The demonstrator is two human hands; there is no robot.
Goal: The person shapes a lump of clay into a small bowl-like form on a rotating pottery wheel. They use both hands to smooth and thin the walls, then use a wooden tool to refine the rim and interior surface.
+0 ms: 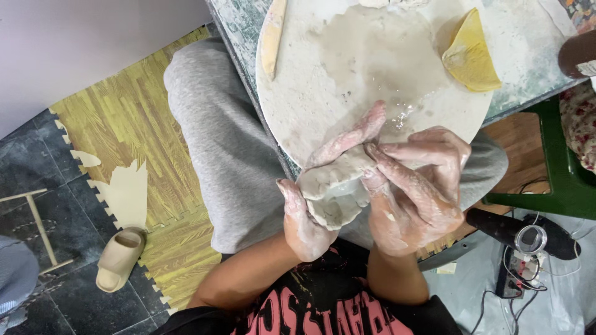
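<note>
Lump of wet clay (334, 193) held in the air over the lap, just near of the round board (298, 105) on the bench (239, 25). Left hand (305, 220) cups it from below; right hand (417, 189) pinches its rim. Form is rough and shallow, walls thick and uneven, so shaping looks early. Yellow sponge (470, 57) and wooden rib (272, 37) lie on the board's far side, unheld

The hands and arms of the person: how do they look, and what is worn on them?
Both the left hand and the right hand are bare, smeared with wet pale grey clay. The forearms are uncovered; no gloves, rings or watch show. Short black sleeves end near the elbows.
</note>
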